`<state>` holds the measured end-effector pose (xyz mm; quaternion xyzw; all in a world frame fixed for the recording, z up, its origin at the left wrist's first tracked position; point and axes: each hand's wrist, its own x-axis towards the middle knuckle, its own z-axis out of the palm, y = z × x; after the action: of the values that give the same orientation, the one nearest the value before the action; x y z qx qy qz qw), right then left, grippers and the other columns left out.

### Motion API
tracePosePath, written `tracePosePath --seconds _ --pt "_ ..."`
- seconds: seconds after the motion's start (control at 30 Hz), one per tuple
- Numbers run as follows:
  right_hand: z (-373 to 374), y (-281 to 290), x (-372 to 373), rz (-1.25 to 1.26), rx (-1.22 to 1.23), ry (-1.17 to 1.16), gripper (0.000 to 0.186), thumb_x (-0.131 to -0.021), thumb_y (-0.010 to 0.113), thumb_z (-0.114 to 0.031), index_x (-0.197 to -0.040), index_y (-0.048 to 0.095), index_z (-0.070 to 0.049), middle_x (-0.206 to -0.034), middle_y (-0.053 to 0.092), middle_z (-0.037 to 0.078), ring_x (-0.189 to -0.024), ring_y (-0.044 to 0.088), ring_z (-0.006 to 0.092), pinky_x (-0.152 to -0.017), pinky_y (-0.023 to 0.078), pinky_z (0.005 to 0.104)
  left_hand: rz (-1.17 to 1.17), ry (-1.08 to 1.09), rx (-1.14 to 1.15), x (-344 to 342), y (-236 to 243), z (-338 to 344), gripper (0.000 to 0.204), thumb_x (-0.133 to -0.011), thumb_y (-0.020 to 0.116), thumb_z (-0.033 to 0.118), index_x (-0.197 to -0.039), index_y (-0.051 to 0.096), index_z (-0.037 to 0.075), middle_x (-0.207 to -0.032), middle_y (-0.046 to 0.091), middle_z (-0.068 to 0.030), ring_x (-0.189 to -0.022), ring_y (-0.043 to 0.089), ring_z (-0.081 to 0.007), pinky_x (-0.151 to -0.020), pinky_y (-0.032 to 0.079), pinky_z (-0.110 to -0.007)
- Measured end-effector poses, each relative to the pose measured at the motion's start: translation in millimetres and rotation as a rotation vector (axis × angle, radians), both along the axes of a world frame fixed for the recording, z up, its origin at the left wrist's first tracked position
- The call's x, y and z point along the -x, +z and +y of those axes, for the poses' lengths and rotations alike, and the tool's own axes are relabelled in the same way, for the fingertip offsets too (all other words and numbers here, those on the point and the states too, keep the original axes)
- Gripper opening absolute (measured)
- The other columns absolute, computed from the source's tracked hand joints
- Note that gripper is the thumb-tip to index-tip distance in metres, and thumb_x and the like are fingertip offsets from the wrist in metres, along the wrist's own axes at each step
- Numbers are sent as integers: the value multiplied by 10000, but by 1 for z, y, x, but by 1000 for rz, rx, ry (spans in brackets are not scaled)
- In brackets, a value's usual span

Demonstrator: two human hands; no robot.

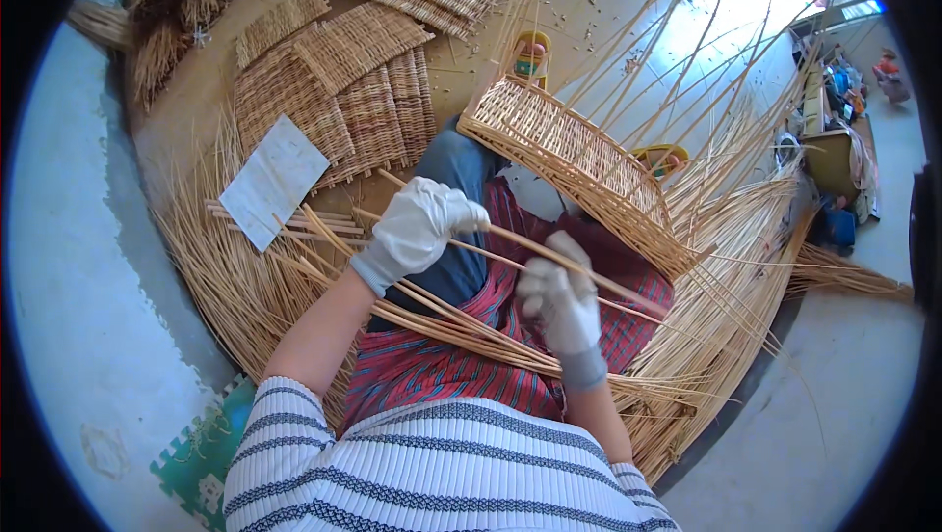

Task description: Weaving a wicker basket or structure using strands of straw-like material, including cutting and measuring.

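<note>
White knit gloves cover both my hands. My left hand (422, 223) is closed in a fist around a pale wooden rod (520, 241) that slants down to the right. Lower down, my right hand (563, 298) has its fingers curled about the same rod; they are somewhat blurred. A thinner rod (481, 252) runs beneath it, passing behind my right hand. Across my lap lies a loose bundle of long wicker rods (461, 326). Beyond my hands, a part-woven wicker basket (574, 144) rests tilted over my knees, with long unwoven stakes (677, 61) spreading up from it.
Several woven wicker panels (358, 51) lie on the floor at the far left, with a pale flat sheet (275, 182) nearer. Loose wicker (231, 267) heaps on both sides of me. A green foam mat (201, 463) sits lower left, a cluttered cabinet (832, 154) at the right.
</note>
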<state>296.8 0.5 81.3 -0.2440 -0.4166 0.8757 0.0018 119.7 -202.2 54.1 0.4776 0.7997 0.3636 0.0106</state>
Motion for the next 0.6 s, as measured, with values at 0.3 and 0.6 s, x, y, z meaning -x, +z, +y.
tracePosePath --seconds 0.3,0.6 --pt "109 11 55 253 -532 -554 68 -994 634 -81 -1041 586 -70 -987 719 131 -871 723 182 -667 609 254 -946 264 -377 118 -48 21 375 -1025 548 50 -1398 553 86 -1189 691 -39 -592 468 -40 -596 477 -206" --pt "93 -79 44 71 -352 -658 135 -959 696 -111 -1036 586 -101 -1002 720 142 -762 717 178 -570 604 274 -891 -64 7 162 -82 44 262 -946 582 -64 -1166 615 74 -1080 653 -11 -1010 568 -128 -961 427 -261"
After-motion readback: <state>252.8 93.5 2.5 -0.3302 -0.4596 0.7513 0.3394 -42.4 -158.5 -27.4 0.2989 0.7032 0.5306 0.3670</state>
